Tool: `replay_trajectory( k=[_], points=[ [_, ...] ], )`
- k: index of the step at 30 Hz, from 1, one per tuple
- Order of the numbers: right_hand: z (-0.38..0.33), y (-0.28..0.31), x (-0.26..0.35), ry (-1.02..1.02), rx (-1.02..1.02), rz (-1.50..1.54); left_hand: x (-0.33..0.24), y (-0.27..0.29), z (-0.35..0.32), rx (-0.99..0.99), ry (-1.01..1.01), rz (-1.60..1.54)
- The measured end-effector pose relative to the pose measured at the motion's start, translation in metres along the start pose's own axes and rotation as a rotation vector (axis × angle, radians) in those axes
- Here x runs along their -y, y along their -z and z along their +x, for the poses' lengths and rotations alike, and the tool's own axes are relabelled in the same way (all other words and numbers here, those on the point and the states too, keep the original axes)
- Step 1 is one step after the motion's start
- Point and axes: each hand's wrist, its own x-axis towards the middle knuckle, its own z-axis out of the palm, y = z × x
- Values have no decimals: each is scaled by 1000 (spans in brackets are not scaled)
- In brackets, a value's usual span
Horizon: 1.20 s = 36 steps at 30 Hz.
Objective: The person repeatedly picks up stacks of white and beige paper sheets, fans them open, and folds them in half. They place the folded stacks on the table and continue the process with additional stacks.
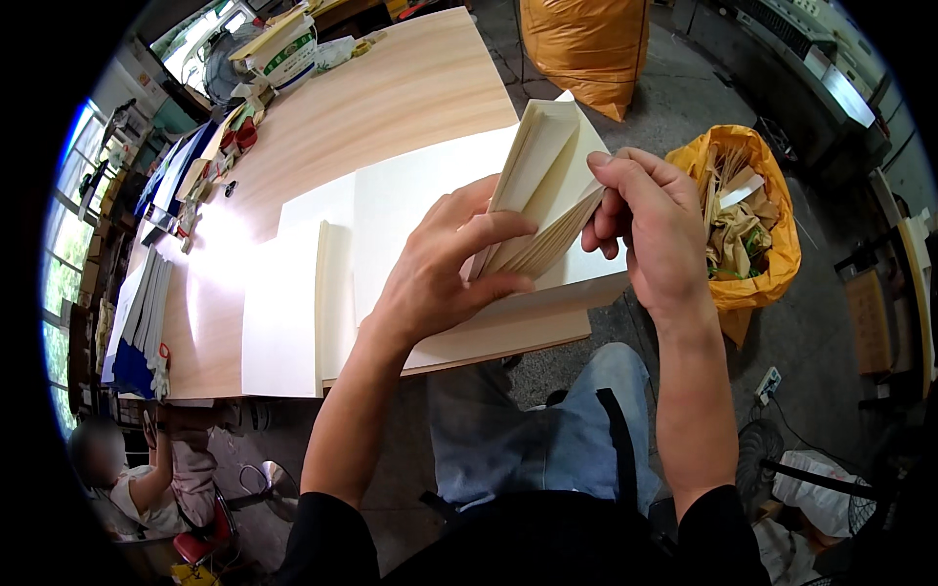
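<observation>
A thick bundle of folded cream paper sheets [539,186] is held up above the near edge of a light wooden table [391,98]. My left hand [445,264] grips the bundle's lower end, thumb and fingers wrapped around it. My right hand [650,220] pinches the fanned edges on the right side, fingers curled over the top. Under the hands, large cream sheets [401,205] lie flat on the table. A cream stack [283,317] lies to their left.
An orange bag [757,283] full of paper scraps stands on the floor at right; another orange bag [586,49] farther back. Blue and white booklets [137,322] and clutter line the table's left edge. A seated person [127,479] is at lower left. Machinery [831,59] at upper right.
</observation>
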Motion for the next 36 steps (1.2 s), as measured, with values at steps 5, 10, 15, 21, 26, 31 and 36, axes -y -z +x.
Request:
replay_trajectory(
  k=[5,10,15,21,26,31,36],
  points=[
    [-1,1,-2,23,5,-11,4,0,0,-23,-3,-64],
    [-5,4,-4,18,9,79,5,3,-2,-22,38,-120],
    [-8,2,-9,159,-59,-298,-1,-11,-2,-201,8,-88],
    [-3,4,-4,-38,3,121,6,3,0,56,-49,35],
    [-3,4,-2,-40,19,137,0,0,0,-19,-20,3],
    [-3,8,-7,-27,13,141,4,1,-1,-18,43,-99],
    [-9,6,-14,-92,-6,445,1,5,0,2,103,-144]
  ],
)
